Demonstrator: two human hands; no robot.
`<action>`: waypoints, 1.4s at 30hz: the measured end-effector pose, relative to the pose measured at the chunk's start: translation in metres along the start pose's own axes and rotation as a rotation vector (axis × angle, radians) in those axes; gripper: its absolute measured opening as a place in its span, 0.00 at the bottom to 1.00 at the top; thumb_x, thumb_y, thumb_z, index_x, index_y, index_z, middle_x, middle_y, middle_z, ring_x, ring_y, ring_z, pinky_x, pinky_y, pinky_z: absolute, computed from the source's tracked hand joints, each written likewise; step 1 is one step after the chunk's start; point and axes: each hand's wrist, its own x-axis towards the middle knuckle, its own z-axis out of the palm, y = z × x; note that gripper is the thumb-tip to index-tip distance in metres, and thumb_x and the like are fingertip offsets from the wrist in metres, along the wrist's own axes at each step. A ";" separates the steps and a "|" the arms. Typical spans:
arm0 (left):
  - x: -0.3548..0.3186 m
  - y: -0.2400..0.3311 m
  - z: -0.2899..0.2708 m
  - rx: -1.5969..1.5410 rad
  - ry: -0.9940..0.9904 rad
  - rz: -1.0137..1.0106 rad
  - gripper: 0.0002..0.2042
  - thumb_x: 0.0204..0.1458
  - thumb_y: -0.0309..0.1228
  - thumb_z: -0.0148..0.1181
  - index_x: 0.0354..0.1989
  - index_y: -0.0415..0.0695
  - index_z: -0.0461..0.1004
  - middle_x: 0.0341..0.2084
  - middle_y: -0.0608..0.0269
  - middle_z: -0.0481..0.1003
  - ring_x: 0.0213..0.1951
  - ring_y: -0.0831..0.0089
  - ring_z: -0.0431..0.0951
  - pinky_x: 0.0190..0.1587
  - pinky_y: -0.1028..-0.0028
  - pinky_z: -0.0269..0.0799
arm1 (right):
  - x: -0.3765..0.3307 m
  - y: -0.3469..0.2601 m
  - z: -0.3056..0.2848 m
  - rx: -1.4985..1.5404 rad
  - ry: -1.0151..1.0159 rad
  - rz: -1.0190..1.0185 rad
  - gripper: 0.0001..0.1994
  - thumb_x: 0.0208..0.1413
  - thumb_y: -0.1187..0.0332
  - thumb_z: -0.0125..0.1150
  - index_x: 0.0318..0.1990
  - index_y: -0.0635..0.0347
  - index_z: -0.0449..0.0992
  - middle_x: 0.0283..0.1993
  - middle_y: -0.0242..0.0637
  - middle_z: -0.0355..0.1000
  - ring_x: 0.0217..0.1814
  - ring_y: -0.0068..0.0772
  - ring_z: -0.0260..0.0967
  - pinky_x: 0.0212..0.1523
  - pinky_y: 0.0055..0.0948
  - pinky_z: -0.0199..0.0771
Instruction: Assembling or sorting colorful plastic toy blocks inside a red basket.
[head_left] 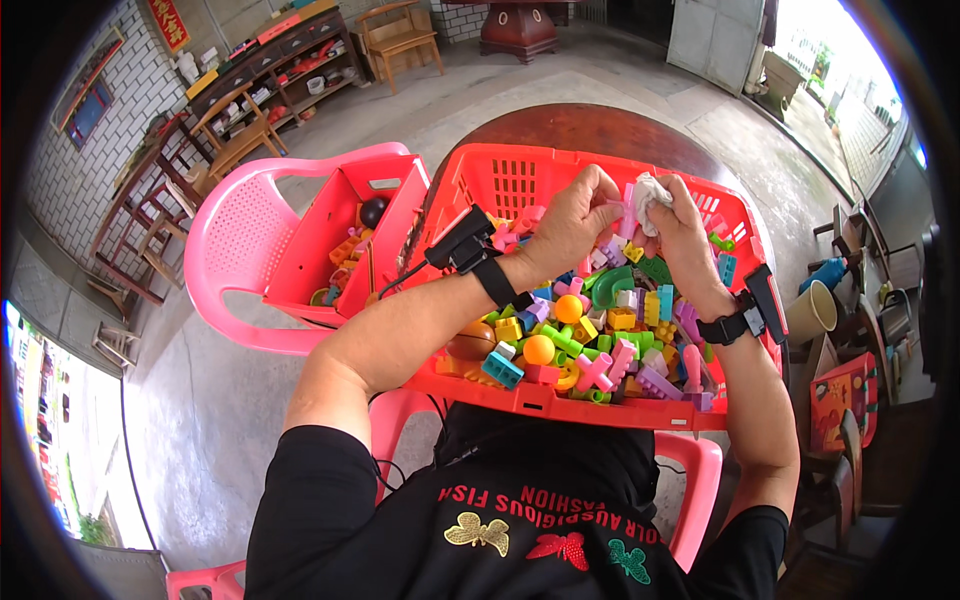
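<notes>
My left hand (573, 217) pinches a small pink plastic toy piece (627, 197) above a red plastic basket (520, 180). My right hand (682, 225) presses a crumpled white cloth (650, 190) against that piece. Both hands meet over the far half of the basket. Under them lies a heap of colourful plastic building pieces (600, 330): pink, yellow, green, blue and orange blocks, tubes and balls. Each wrist carries a black band with a small black device.
A second red bin (400, 185) with a few toys and a dark ball rests on a pink plastic chair (235, 250) to my left. A dark round table (590, 130) lies beyond the basket. Cups and boxes stand at right; wooden chairs and shelves at the back.
</notes>
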 end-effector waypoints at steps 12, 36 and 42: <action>0.000 0.011 -0.010 0.753 -0.084 0.750 0.08 0.49 0.23 0.58 0.36 0.42 0.67 0.33 0.57 0.70 0.35 0.57 0.72 0.38 0.69 0.70 | -0.002 -0.007 -0.007 0.483 -0.165 0.227 0.11 0.59 0.70 0.41 0.48 0.59 0.66 0.32 0.34 0.69 0.29 0.24 0.69 0.25 0.21 0.67; -0.002 -0.009 0.003 0.277 -0.091 0.084 0.13 0.51 0.26 0.60 0.41 0.41 0.63 0.36 0.62 0.73 0.33 0.75 0.74 0.33 0.76 0.71 | 0.003 0.008 -0.001 -0.409 0.010 -0.220 0.09 0.53 0.71 0.49 0.40 0.62 0.63 0.32 0.54 0.69 0.37 0.58 0.68 0.35 0.42 0.67; -0.002 0.012 0.000 0.975 -0.074 0.559 0.13 0.41 0.25 0.64 0.35 0.44 0.67 0.30 0.58 0.72 0.35 0.58 0.73 0.40 0.67 0.69 | 0.000 0.013 -0.001 -0.582 -0.014 -0.273 0.08 0.52 0.75 0.48 0.40 0.63 0.62 0.32 0.54 0.69 0.37 0.59 0.68 0.36 0.44 0.67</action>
